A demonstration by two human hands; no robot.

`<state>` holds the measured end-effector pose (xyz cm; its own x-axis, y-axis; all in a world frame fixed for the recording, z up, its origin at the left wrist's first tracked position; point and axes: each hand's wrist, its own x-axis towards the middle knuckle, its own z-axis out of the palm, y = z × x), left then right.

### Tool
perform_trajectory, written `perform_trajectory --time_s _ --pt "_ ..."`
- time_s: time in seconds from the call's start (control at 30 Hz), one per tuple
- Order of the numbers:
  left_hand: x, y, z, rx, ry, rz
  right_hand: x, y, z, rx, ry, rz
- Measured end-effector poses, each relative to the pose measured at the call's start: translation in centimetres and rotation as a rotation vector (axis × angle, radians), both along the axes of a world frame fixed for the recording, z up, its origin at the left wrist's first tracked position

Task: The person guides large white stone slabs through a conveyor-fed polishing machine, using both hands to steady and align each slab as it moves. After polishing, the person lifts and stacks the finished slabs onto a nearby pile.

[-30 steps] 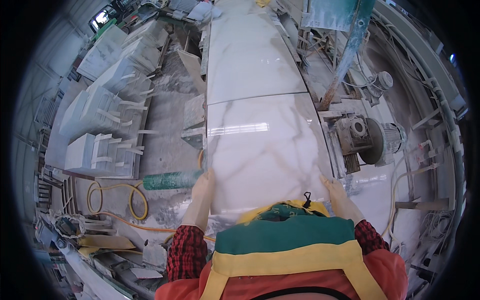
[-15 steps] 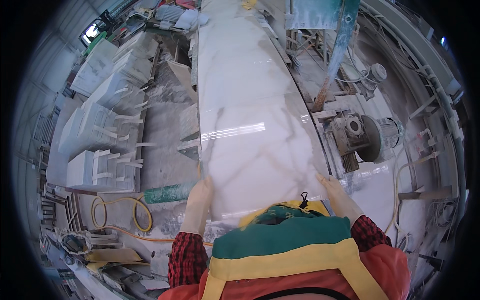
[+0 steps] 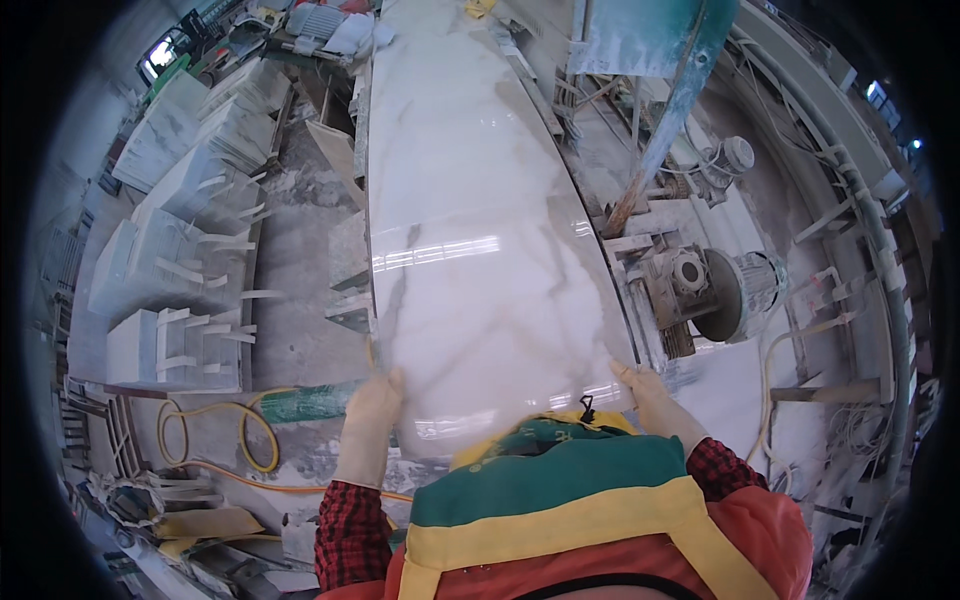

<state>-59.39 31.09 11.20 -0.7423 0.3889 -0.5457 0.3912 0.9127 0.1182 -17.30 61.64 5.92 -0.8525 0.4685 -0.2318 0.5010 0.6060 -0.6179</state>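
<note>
A long polished white stone slab with grey and tan veins lies in front of me, its near end close to my waist. My left hand, in a pale glove, is closed around the slab's left edge near that end. On the opposite edge, my right hand grips it in a similar glove, thumb on top and the other fingers mostly hidden. A seam crosses the stone farther out, beyond which more white stone surface stretches away. My green and yellow apron bulges over the near edge.
Bundled stone slabs stand on the left. A green pipe and a yellow hose lie near my left arm. To the right are a dusty motor with a gearbox and a slanted metal post.
The view has shifted, so the scene sits farther left. Light streaks now show at the slab's near end. Both hands keep their grip on its edges.
</note>
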Motion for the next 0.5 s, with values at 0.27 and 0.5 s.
perform_trajectory --time_s 0.27,0.5 --pt "-0.3 1.1 0.2 -0.02 -0.023 -0.012 -0.2 0.5 -0.6 0.04 0.043 0.004" --pt "-1.1 -0.4 -4.0 0.049 0.034 -0.086 -2.2 0.6 5.4 0.203 -0.08 0.193"
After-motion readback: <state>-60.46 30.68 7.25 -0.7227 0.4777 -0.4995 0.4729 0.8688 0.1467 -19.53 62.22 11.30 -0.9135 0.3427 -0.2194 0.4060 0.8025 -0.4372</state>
